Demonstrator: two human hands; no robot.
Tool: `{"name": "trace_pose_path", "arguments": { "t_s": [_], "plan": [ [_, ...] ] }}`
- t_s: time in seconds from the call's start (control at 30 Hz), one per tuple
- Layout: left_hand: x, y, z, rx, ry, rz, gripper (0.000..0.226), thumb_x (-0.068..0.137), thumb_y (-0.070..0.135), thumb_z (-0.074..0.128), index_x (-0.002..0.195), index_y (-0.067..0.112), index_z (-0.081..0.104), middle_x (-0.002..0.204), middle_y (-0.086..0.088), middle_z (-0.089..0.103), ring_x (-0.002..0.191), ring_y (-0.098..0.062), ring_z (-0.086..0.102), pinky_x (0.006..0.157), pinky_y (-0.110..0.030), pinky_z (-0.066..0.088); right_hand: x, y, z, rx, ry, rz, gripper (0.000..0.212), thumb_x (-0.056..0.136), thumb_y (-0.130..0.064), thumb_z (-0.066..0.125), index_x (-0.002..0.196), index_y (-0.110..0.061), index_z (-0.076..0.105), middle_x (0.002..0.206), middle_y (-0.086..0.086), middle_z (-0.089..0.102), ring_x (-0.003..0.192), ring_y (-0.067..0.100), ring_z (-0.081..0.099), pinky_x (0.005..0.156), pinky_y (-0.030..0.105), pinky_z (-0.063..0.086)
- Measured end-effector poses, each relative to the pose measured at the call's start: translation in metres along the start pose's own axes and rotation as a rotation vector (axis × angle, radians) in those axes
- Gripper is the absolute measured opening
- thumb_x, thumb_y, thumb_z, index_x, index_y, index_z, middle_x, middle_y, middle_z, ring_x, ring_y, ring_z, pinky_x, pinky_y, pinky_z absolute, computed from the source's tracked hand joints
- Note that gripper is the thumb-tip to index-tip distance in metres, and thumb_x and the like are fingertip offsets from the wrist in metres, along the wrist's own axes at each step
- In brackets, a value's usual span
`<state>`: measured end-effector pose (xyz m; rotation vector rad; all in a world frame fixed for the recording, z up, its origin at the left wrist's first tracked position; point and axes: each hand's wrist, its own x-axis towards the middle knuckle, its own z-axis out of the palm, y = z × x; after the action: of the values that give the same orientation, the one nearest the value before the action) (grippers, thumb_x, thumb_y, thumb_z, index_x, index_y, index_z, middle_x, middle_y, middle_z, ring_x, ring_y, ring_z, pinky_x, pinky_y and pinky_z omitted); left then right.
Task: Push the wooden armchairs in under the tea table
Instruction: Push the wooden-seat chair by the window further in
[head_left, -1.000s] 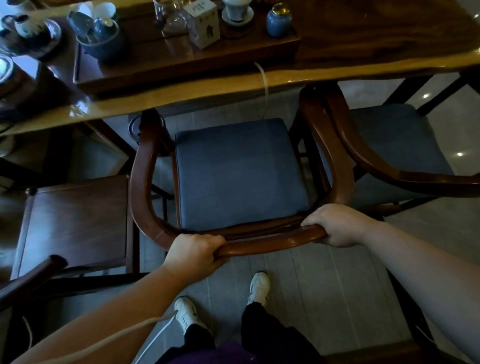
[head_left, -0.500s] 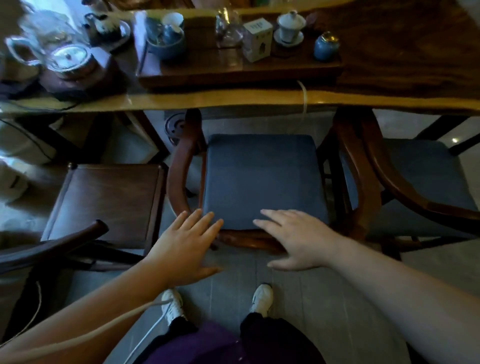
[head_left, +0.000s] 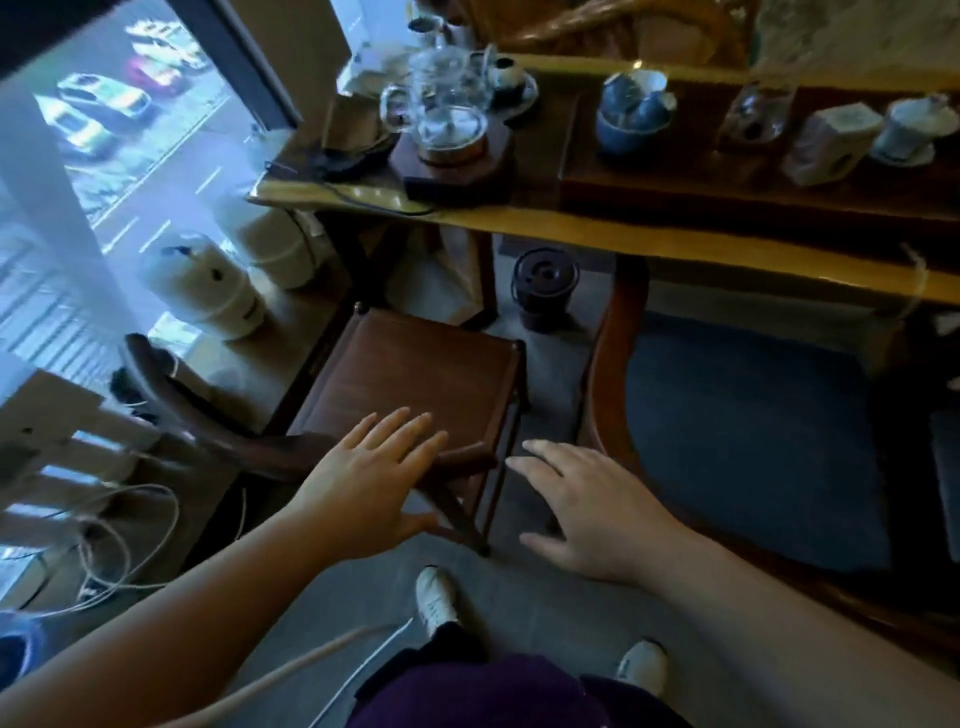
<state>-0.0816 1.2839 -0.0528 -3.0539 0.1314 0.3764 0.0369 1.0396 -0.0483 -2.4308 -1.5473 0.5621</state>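
A wooden armchair with a bare brown seat (head_left: 415, 384) stands left of centre, its front partly under the tea table (head_left: 675, 241). Its curved back rail (head_left: 249, 441) runs from the left towards me. My left hand (head_left: 369, 483) hovers open, fingers spread, over the near end of that rail and the seat's near edge. My right hand (head_left: 587, 509) is open too, over the floor between the two chairs. To the right, an armchair with a blue cushion (head_left: 748, 441) sits pushed under the table.
Tea ware crowds the table top: a glass kettle on a wooden base (head_left: 449, 130), a blue bowl (head_left: 631, 119), cups, a small box (head_left: 831, 140). A dark round bin (head_left: 543, 288) stands under the table. White water jugs (head_left: 208, 291), loose cords (head_left: 114, 551) and a window lie left.
Both hands have let go of the blue-cushioned chair's back rail and opened. My view and hands have swung left to the bare-seated chair.
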Motion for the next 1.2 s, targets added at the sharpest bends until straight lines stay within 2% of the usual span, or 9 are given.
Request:
{"name": "trace_pose_path", "arguments": {
  "t_s": [0.17,0.27,0.43,0.5,0.57,0.63,0.7,0.87,1.2],
  "plan": [
    [-0.024,-0.089,0.016,-0.035,-0.022,-0.058,0.09,0.075,0.076,0.04,0.142,0.016,0.037,0.144,-0.014,0.044,0.133,-0.034,0.037,0.107,-0.053,0.034,0.089,-0.042,0.015,0.007,-0.021,-0.03,0.074,0.085,-0.047,0.069,0.146,-0.016,0.039,0.149,0.011,0.042,0.135,0.028,0.04,0.113,0.042,0.03],
    [-0.037,-0.132,0.03,-0.015,-0.049,-0.064,0.096,0.069,0.075,0.054,0.142,0.016,0.038,0.144,-0.013,0.045,0.133,-0.033,0.038,0.107,-0.05,0.031,0.134,-0.067,0.024,-0.02,-0.057,-0.046,0.074,0.085,-0.049,0.067,0.145,-0.017,0.038,0.146,0.009,0.044,0.132,0.026,0.042,0.11,0.042,0.032],
    [-0.051,-0.184,0.058,0.014,-0.222,-0.06,0.103,0.066,0.078,0.058,0.148,0.025,0.025,0.15,-0.002,0.036,0.138,-0.026,0.028,0.111,-0.049,0.024,0.189,-0.09,0.045,-0.036,-0.316,-0.01,0.069,0.084,-0.052,0.066,0.138,-0.017,0.042,0.129,0.005,0.056,0.116,0.026,0.054,0.096,0.045,0.047],
    [-0.05,-0.195,0.067,-0.004,-0.277,-0.042,0.087,0.07,0.074,0.057,0.142,0.031,0.034,0.143,0.005,0.044,0.133,-0.019,0.035,0.11,-0.044,0.027,0.204,-0.093,0.053,-0.04,-0.5,0.015,0.055,0.084,-0.05,0.067,0.124,-0.016,0.05,0.11,0.004,0.062,0.099,0.026,0.061,0.08,0.045,0.054],
    [-0.041,-0.199,0.07,-0.03,-0.271,-0.025,0.059,0.073,0.068,0.056,0.122,0.035,0.048,0.122,0.011,0.057,0.118,-0.014,0.049,0.098,-0.037,0.039,0.216,-0.094,0.053,0.021,-0.654,0.059,0.042,0.084,-0.047,0.07,0.109,-0.015,0.058,0.093,0.003,0.068,0.084,0.024,0.065,0.071,0.043,0.057],
    [-0.032,-0.201,0.07,-0.041,-0.283,-0.028,0.04,0.076,0.061,0.052,0.108,0.037,0.052,0.105,0.014,0.06,0.102,-0.012,0.056,0.082,-0.033,0.046,0.228,-0.093,0.05,0.204,-0.801,0.159,0.033,0.082,-0.038,0.075,0.097,-0.011,0.064,0.083,0.004,0.074,0.072,0.021,0.072,0.068,0.04,0.061],
    [-0.027,-0.2,0.072,-0.048,-0.308,-0.015,0.03,0.078,0.05,0.049,0.105,0.038,0.053,0.101,0.014,0.059,0.095,-0.012,0.057,0.075,-0.032,0.048,0.235,-0.091,0.048,0.336,-0.885,0.212,0.025,0.081,-0.025,0.077,0.093,-0.007,0.065,0.08,0.007,0.076,0.069,0.021,0.074,0.069,0.039,0.061],
    [-0.029,-0.198,0.069,-0.063,-0.352,-0.01,0.024,0.08,0.039,0.048,0.103,0.037,0.052,0.099,0.013,0.059,0.09,-0.013,0.059,0.077,-0.033,0.047,0.234,-0.092,0.054,0.356,-0.868,0.24,0.02,0.08,-0.017,0.073,0.095,-0.006,0.066,0.081,0.014,0.075,0.057,0.02,0.067,0.055,0.032,0.054],
    [-0.015,-0.172,0.075,-0.102,-0.345,-0.025,0.023,0.078,0.034,0.05,0.101,0.033,0.054,0.097,0.01,0.061,0.09,-0.019,0.062,0.075,-0.035,0.048,0.216,-0.07,0.043,0.24,-0.851,0.244,0.016,0.077,-0.022,0.072,0.088,-0.016,0.063,0.066,0.0,0.068,0.054,0.015,0.064,0.052,0.028,0.05]
  ]
}}
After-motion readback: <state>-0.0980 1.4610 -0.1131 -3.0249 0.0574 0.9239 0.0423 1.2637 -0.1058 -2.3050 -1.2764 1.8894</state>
